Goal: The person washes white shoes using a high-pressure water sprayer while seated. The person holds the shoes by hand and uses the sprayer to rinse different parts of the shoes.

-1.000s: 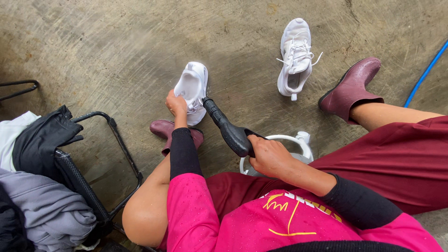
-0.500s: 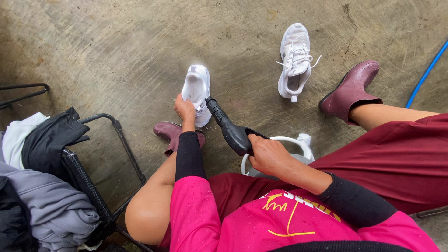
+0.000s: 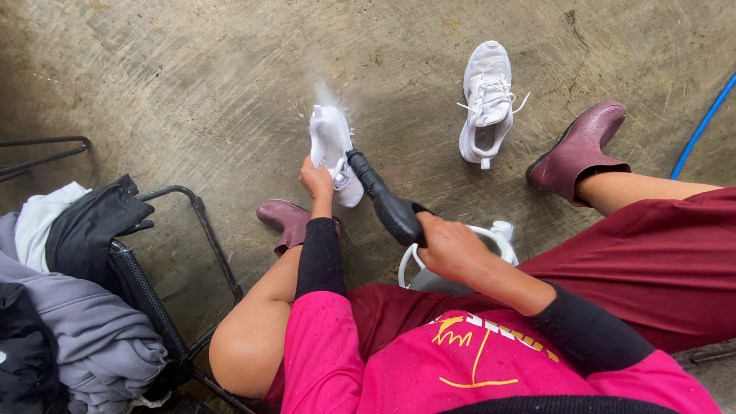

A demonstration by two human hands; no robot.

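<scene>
Fingers [image 3: 313, 172] of left hand [image 3: 316, 180] pinch white shoe [image 3: 331, 142] heel.

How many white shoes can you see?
2. One white lace-up sneaker is held up in the person's left hand, with the black spray nozzle against it. The other white lace-up sneaker lies on the concrete floor, near the maroon rubber boot.

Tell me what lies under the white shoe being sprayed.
Below the held white shoe are wet concrete floor and a maroon boot. The left hand covers its heel.
</scene>
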